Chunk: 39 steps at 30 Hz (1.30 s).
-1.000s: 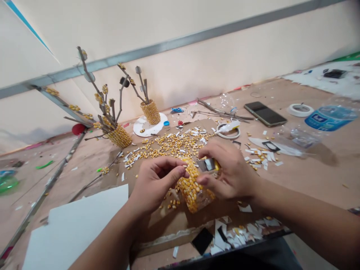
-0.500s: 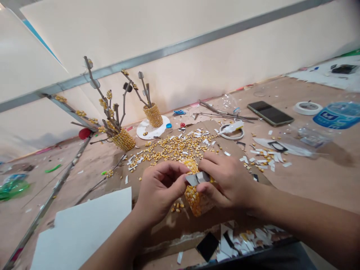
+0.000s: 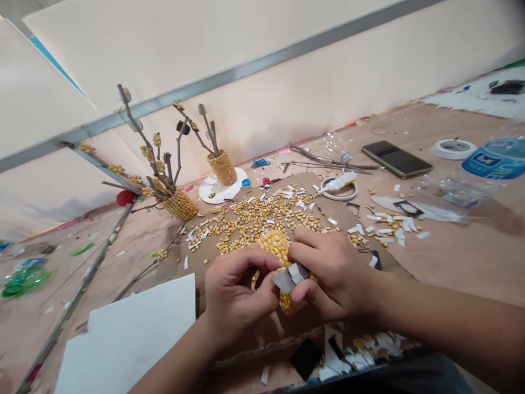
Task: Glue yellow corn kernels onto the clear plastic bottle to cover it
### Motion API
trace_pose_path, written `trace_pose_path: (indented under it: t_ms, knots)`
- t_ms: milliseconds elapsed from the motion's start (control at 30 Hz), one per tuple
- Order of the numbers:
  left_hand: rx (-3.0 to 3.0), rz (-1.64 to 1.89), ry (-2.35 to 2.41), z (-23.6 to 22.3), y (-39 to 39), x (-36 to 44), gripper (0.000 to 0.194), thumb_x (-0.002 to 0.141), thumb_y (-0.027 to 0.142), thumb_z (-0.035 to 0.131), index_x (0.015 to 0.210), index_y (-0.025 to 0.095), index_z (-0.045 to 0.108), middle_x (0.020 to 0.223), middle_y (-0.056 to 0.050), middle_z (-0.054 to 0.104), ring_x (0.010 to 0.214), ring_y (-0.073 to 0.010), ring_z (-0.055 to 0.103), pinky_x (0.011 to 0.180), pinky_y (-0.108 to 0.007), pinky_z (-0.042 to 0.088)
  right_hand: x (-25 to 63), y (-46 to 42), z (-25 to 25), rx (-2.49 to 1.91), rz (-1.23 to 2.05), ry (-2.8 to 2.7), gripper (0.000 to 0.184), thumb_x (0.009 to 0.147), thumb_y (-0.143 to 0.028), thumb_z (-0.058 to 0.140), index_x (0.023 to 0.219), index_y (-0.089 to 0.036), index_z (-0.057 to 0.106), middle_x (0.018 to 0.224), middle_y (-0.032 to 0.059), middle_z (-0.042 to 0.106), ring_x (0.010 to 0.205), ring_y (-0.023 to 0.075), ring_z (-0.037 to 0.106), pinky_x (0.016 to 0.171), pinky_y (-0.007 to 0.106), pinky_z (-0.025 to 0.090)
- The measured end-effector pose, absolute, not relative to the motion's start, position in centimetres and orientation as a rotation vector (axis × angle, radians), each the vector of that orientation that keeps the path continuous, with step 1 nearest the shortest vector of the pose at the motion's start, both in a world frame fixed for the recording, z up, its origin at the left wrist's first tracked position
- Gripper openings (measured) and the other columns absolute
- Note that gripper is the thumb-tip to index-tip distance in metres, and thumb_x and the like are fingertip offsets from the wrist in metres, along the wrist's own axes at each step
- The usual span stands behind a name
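Between my hands are small flat grey pieces (image 3: 284,281), close together; their exact kind I cannot make out. My left hand (image 3: 240,295) pinches the left edge with thumb and forefinger, where a bit of pale yellow shows. The right end sits between the thumb and curled fingers of my right hand (image 3: 334,273). Just behind and below them is a cylinder covered in corn kernels (image 3: 274,243), partly hidden by my fingers; I cannot tell whether they touch it. Loose corn kernels (image 3: 246,224) mixed with white scraps lie beyond it on cardboard (image 3: 307,183).
Two kernel-covered pots with twigs (image 3: 180,205) (image 3: 223,167) stand at the back left. A glue bottle (image 3: 338,183) lies on a tape ring. Rightward are a phone (image 3: 396,157), a tape roll (image 3: 454,148) and a water bottle (image 3: 498,158). White board (image 3: 135,328) lies front left.
The grey pieces and both hands have moved slightly down and right. The grey pieces are tilted more. More of the corn-covered cylinder's top shows, and the whole view has shifted a little.
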<state>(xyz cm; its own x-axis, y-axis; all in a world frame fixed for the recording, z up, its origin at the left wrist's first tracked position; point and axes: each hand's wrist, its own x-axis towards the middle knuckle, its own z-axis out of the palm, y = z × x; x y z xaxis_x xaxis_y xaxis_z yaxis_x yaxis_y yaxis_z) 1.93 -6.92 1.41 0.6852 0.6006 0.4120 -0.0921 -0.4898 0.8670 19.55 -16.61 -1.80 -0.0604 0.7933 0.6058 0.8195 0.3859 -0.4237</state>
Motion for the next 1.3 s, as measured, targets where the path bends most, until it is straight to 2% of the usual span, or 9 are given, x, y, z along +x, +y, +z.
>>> trace_pose_path:
  t_ms: [167,300,600,767,900,967,1100,1200,1300]
  knots:
    - [1.783,0.838,0.487,1.3,-6.5,1.6,0.006,0.084,0.019,0.08,0.079,0.02,0.076,0.065,0.0,0.07,0.052,-0.0094,0.057,0.048,-0.017,0.046,20.0,-16.6,-1.9,-1.442,-0.061,-1.786,0.067,0.109,-0.068,0.022,0.077,-0.02,0.056,0.073,0.0014,0.049,0.06,0.015,0.042,0.055,0.03,0.024]
    - [1.71,0.832,0.532,1.2,-6.0,1.8,0.013,0.084,0.028,0.083,0.078,0.019,0.076,0.063,0.0,0.068,0.048,-0.0094,0.054,0.044,-0.017,0.044,20.1,-16.3,-2.3,-1.508,-0.042,-1.748,0.066,0.109,-0.069,0.025,0.077,-0.02,0.056,0.073,0.0016,0.051,0.061,0.0154,0.043,0.055,0.03,0.023]
    - [1.951,0.824,0.335,1.5,-6.5,2.0,0.013,0.081,0.008,0.078,0.082,0.02,0.075,0.07,0.001,0.073,0.06,-0.0095,0.063,0.057,-0.017,0.049,19.6,-16.8,-1.9,-1.435,-0.1,-1.833,0.069,0.11,-0.066,0.019,0.077,-0.02,0.057,0.072,0.0018,0.05,0.057,0.015,0.041,0.054,0.032,0.023]
    - [2.022,0.787,0.27,1.6,-6.8,2.1,0.012,0.08,0.011,0.082,0.079,0.019,0.074,0.067,0.0,0.071,0.058,-0.0104,0.061,0.057,-0.02,0.049,19.7,-16.9,-1.4,-1.393,-0.131,-1.824,0.065,0.111,-0.064,0.02,0.075,-0.021,0.054,0.07,0.0002,0.047,0.055,0.0145,0.037,0.052,0.032,0.023]
    - [1.961,0.837,0.337,1.3,-6.5,1.9,0.01,0.085,0.011,0.077,0.085,0.021,0.076,0.07,0.0,0.074,0.059,-0.0107,0.064,0.055,-0.02,0.05,20.4,-16.6,-1.2,-1.333,-0.046,-1.7,0.059,0.112,-0.063,0.024,0.081,-0.021,0.052,0.071,-0.0005,0.047,0.06,0.0147,0.043,0.055,0.03,0.029]
    - [1.952,0.832,0.369,1.1,-6.3,1.8,0.01,0.085,0.011,0.078,0.084,0.021,0.077,0.069,0.0,0.074,0.057,-0.0107,0.064,0.053,-0.019,0.049,20.8,-16.5,-1.2,-1.307,-0.032,-1.637,0.046,0.11,-0.058,0.039,0.087,-0.021,0.052,0.073,-0.0009,0.049,0.064,0.0152,0.047,0.058,0.03,0.034]
    - [1.971,0.792,0.441,1.1,-6.0,1.8,0.006,0.085,0.015,0.079,0.082,0.019,0.078,0.069,-0.001,0.077,0.057,-0.0118,0.067,0.052,-0.02,0.05,21.1,-16.4,-1.4,-1.168,-0.001,-1.665,0.011,0.099,-0.029,0.066,0.104,-0.021,0.06,0.085,0.0025,0.059,0.075,0.0164,0.056,0.065,0.028,0.045]
    - [1.975,0.706,0.442,1.3,-5.9,2.1,0.006,0.088,0.016,0.077,0.084,0.019,0.079,0.07,-0.002,0.078,0.058,-0.0124,0.068,0.055,-0.021,0.052,21.1,-16.8,-1.5,-1.042,0.016,-1.782,0.022,0.098,-0.016,0.063,0.12,-0.019,0.065,0.098,0.0075,0.066,0.081,0.0166,0.063,0.068,0.027,0.05]
    - [1.982,0.609,0.435,1.4,-5.8,2.2,0.008,0.092,0.02,0.077,0.084,0.019,0.079,0.068,0.0,0.077,0.055,-0.0107,0.064,0.053,-0.021,0.049,21.4,-17.0,-1.4,-1.059,-0.02,-1.842,0.019,0.101,-0.016,0.058,0.117,-0.017,0.069,0.098,0.0096,0.07,0.08,0.0168,0.065,0.067,0.027,0.051]
